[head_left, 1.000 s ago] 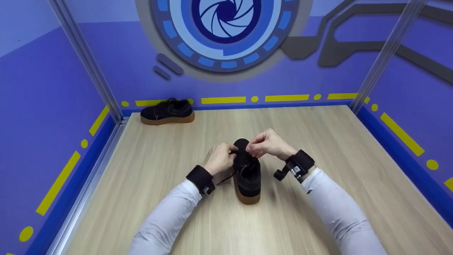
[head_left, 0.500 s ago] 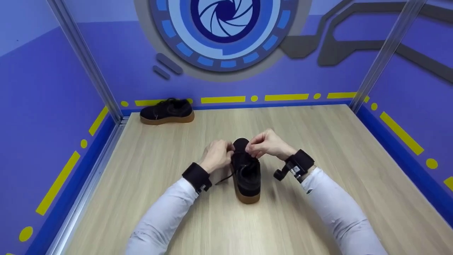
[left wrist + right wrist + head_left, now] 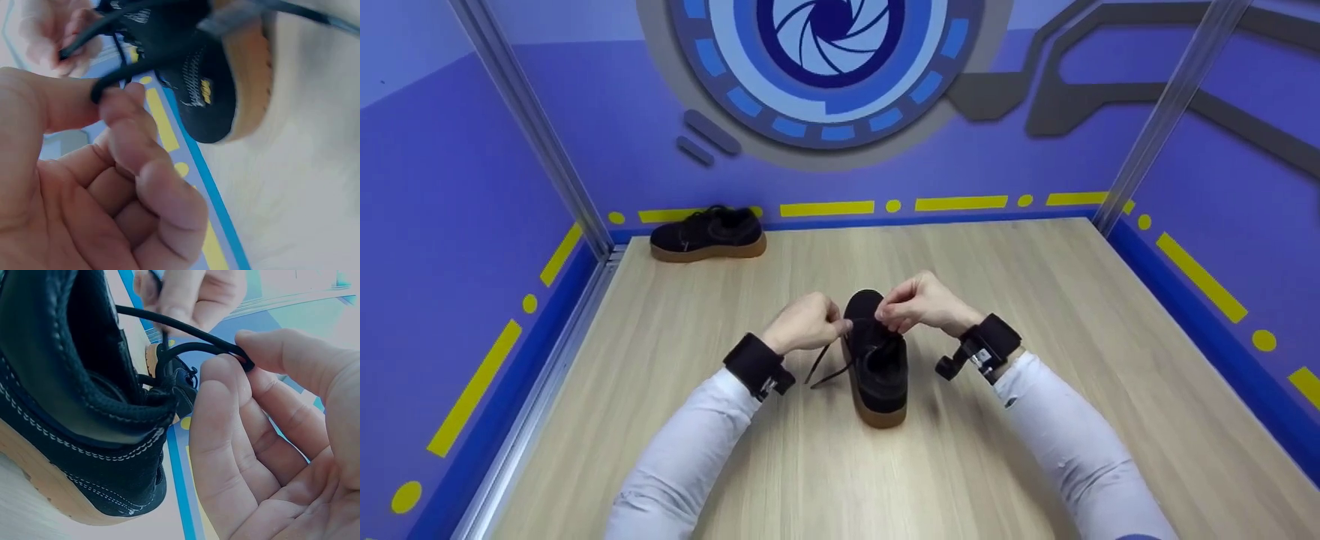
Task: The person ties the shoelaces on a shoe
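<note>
A black low-top shoe (image 3: 881, 382) with a brown sole stands upright on the table, toe pointing away. My left hand (image 3: 804, 322), just left of its front, pinches a black shoelace (image 3: 138, 67) between thumb and forefinger. On the other side, over the laces, my right hand (image 3: 926, 304) pinches a bent loop of lace (image 3: 188, 329) between thumb and fingertips; its other fingers are loosely bent. Two loose lace lengths (image 3: 831, 375) hang down left of the shoe. In the head view, the fingers partly hide the lacing.
A second black shoe (image 3: 709, 236), laced and brown-soled, stands sideways at the back left against the wall. Blue panels (image 3: 585, 120) with yellow marks and metal corner posts enclose the wood-grain table (image 3: 997, 262) on the left, back and right.
My left hand has drawn away from the shoe to the left, and a second lace length now shows below it. The right hand has stayed nearly in place.
</note>
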`<state>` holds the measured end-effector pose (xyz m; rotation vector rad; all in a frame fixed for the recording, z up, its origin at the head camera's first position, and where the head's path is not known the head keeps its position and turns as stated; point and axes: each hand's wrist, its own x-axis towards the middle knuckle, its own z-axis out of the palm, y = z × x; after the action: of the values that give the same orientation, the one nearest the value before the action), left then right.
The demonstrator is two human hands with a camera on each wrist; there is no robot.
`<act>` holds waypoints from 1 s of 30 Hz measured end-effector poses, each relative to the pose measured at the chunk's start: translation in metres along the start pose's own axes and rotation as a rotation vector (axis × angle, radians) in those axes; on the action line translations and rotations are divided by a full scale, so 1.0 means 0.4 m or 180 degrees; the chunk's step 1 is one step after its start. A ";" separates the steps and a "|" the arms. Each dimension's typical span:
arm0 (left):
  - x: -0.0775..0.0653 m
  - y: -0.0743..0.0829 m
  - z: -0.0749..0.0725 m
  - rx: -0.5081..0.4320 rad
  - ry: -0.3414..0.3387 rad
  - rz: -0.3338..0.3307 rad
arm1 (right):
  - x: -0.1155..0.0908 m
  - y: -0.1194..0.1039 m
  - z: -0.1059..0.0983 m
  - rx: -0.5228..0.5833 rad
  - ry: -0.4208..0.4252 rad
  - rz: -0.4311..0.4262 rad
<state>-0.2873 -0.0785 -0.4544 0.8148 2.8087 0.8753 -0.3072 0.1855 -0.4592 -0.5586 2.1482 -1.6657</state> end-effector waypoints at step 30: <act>-0.018 0.080 0.066 -0.3565 -0.0639 -0.0694 | -0.001 0.002 0.000 0.0006 0.0021 0.0027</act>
<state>-0.2600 -0.0468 -0.4595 0.3516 1.7056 1.8528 -0.3068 0.1860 -0.4600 -0.5432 2.1505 -1.6673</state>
